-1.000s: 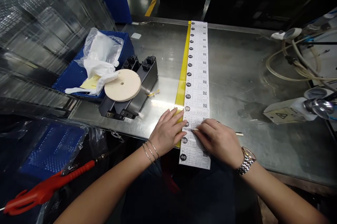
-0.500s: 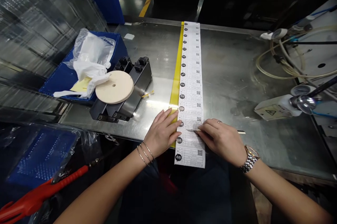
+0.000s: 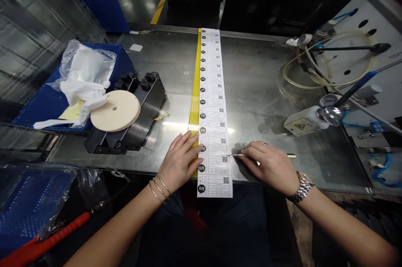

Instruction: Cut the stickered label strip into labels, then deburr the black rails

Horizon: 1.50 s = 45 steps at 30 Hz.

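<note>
A long strip of white printed labels [image 3: 213,103] with black round marks lies lengthwise on the metal table, over a yellow strip [image 3: 194,110] that shows along its left side. My left hand [image 3: 180,160] rests flat with fingers spread on the yellow strip and the labels' left edge. Pinched in my right hand [image 3: 266,164] is a thin pointed tool [image 3: 291,155], its tip at the right edge of the labels. The near end of the label strip hangs over the table's front edge.
Left on the table are black metal blocks [image 3: 146,108] under a round beige disc [image 3: 127,110], beside a blue bin [image 3: 28,106] holding plastic bags. At right stand a white bottle [image 3: 303,121], coiled hoses [image 3: 290,76] and a panel [image 3: 377,28]. A red-handled tool [image 3: 63,231] is lower left.
My right hand has drawn the tool's tip rightward, from over the labels to their right edge. My left hand keeps its place on the strip. The whole view has shifted.
</note>
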Tool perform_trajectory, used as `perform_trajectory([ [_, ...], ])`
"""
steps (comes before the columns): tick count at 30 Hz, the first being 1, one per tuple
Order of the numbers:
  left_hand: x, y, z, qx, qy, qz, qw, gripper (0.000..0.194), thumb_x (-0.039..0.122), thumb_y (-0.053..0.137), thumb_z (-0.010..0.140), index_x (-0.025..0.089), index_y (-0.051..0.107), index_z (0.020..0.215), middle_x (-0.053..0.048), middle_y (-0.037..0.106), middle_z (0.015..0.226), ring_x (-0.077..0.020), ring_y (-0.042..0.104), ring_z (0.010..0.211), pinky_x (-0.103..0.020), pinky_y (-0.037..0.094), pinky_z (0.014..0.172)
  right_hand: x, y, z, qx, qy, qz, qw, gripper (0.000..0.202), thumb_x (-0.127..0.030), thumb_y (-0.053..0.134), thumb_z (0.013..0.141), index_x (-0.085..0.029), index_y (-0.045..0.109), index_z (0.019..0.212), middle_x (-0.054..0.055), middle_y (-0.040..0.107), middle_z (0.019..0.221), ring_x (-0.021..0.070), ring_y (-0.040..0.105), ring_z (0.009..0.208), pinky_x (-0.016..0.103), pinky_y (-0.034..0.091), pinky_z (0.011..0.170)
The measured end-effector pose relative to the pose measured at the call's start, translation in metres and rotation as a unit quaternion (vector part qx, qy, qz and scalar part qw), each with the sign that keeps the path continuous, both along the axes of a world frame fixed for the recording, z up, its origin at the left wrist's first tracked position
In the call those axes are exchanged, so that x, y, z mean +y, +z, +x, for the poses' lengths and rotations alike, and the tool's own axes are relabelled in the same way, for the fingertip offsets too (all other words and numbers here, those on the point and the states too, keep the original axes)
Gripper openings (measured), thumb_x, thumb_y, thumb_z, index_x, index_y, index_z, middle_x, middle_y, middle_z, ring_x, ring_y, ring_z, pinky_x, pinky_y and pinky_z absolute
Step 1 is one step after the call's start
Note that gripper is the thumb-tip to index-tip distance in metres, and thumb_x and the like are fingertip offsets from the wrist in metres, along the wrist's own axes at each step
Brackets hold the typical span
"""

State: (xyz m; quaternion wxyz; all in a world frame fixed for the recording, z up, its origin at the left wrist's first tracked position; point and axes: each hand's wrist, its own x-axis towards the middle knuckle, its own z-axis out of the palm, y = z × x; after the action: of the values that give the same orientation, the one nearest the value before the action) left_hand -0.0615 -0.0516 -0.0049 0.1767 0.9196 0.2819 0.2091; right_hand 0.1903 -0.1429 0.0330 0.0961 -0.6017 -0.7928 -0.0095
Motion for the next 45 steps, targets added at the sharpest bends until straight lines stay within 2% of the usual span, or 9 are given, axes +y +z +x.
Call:
perform_trajectory([
  [9, 0.000, 0.002, 0.001, 0.002, -0.001, 0.000, 1.000, 0.030, 0.024, 0.053, 0.085, 0.017, 0.056, 0.114, -0.012, 0.048, 0.134, -0.0286, 0.034, 0.131, -0.054, 0.034, 0.104, -0.005, 0.000, 0.009, 0.036, -0.022, -0.018, 0.999, 0.026, -0.030, 0.045, 0.091, -0.017, 0.060, 0.073, 0.004, 0.061, 0.071, 0.0142, 0.058, 0.068, 0.026, 0.041, 0.058],
  [12, -0.001, 0.003, 0.000, 0.001, -0.007, 0.010, 1.000, 0.028, 0.023, 0.052, 0.085, 0.016, 0.058, 0.111, -0.012, 0.049, 0.134, -0.0288, 0.032, 0.132, -0.053, 0.033, 0.105, -0.003, 0.006, 0.008, 0.142, -0.057, -0.063, 0.986, 0.023, -0.032, 0.047, 0.090, -0.019, 0.059, 0.075, 0.003, 0.061, 0.070, 0.0138, 0.057, 0.065, 0.026, 0.043, 0.058],
  [16, -0.003, 0.006, -0.003, -0.018, -0.034, 0.014, 0.999, 0.022, 0.019, 0.052, 0.085, 0.016, 0.062, 0.104, -0.009, 0.055, 0.128, -0.0272, 0.034, 0.131, -0.052, 0.032, 0.106, 0.003, 0.008, -0.005, 0.305, -0.103, -0.109, 0.941, 0.015, -0.031, 0.051, 0.088, -0.020, 0.059, 0.082, 0.003, 0.065, 0.078, 0.0141, 0.059, 0.069, 0.027, 0.048, 0.063],
  [19, -0.004, 0.006, -0.005, -0.026, -0.054, -0.002, 0.998, 0.020, 0.018, 0.052, 0.084, 0.018, 0.063, 0.101, -0.006, 0.059, 0.123, -0.0257, 0.038, 0.129, -0.050, 0.032, 0.106, 0.006, 0.000, -0.021, 0.343, -0.095, -0.124, 0.926, 0.014, -0.031, 0.051, 0.088, -0.021, 0.060, 0.094, 0.004, 0.068, 0.091, 0.0156, 0.063, 0.081, 0.029, 0.051, 0.072],
  [21, -0.004, 0.006, -0.004, -0.027, -0.046, -0.013, 0.998, 0.020, 0.019, 0.050, 0.085, 0.018, 0.063, 0.101, -0.006, 0.059, 0.123, -0.0249, 0.039, 0.128, -0.049, 0.032, 0.106, 0.007, -0.007, -0.030, 0.331, -0.088, -0.112, 0.933, 0.016, -0.030, 0.052, 0.088, -0.021, 0.060, 0.098, 0.005, 0.068, 0.096, 0.0162, 0.063, 0.084, 0.030, 0.051, 0.075],
  [23, -0.003, 0.006, -0.001, -0.018, -0.006, -0.016, 1.000, 0.027, 0.023, 0.049, 0.087, 0.017, 0.059, 0.111, -0.009, 0.054, 0.130, -0.0255, 0.036, 0.130, -0.049, 0.033, 0.106, 0.007, -0.010, -0.034, 0.308, -0.083, -0.093, 0.943, 0.017, -0.030, 0.052, 0.088, -0.020, 0.060, 0.099, 0.005, 0.069, 0.096, 0.0163, 0.064, 0.084, 0.030, 0.052, 0.075],
  [27, -0.003, 0.004, 0.006, 0.037, 0.063, -0.008, 0.997, 0.043, 0.032, 0.049, 0.087, 0.014, 0.050, 0.126, -0.017, 0.038, 0.141, -0.0318, 0.027, 0.134, -0.052, 0.031, 0.106, 0.013, -0.006, -0.035, 0.265, -0.072, -0.089, 0.957, 0.014, -0.030, 0.051, 0.088, -0.021, 0.061, 0.093, 0.003, 0.068, 0.086, 0.0151, 0.063, 0.075, 0.029, 0.050, 0.068],
  [35, -0.003, -0.002, 0.003, 0.008, 0.054, 0.008, 0.998, 0.028, 0.030, 0.049, 0.087, 0.017, 0.064, 0.108, -0.011, 0.051, 0.131, -0.0301, 0.032, 0.131, -0.050, 0.034, 0.106, 0.032, -0.005, -0.048, 0.127, 0.000, -0.006, 0.992, 0.021, -0.031, 0.049, 0.089, -0.016, 0.059, 0.079, 0.004, 0.060, 0.074, 0.0137, 0.057, 0.066, 0.026, 0.043, 0.059],
  [45, -0.004, -0.003, 0.002, 0.002, 0.057, 0.013, 0.998, 0.027, 0.029, 0.050, 0.087, 0.018, 0.064, 0.107, -0.009, 0.052, 0.131, -0.0278, 0.037, 0.129, -0.049, 0.033, 0.107, 0.034, -0.014, -0.053, 0.068, 0.004, -0.018, 0.998, 0.024, -0.029, 0.046, 0.091, -0.016, 0.058, 0.074, 0.004, 0.058, 0.074, 0.0127, 0.054, 0.064, 0.025, 0.038, 0.056],
])
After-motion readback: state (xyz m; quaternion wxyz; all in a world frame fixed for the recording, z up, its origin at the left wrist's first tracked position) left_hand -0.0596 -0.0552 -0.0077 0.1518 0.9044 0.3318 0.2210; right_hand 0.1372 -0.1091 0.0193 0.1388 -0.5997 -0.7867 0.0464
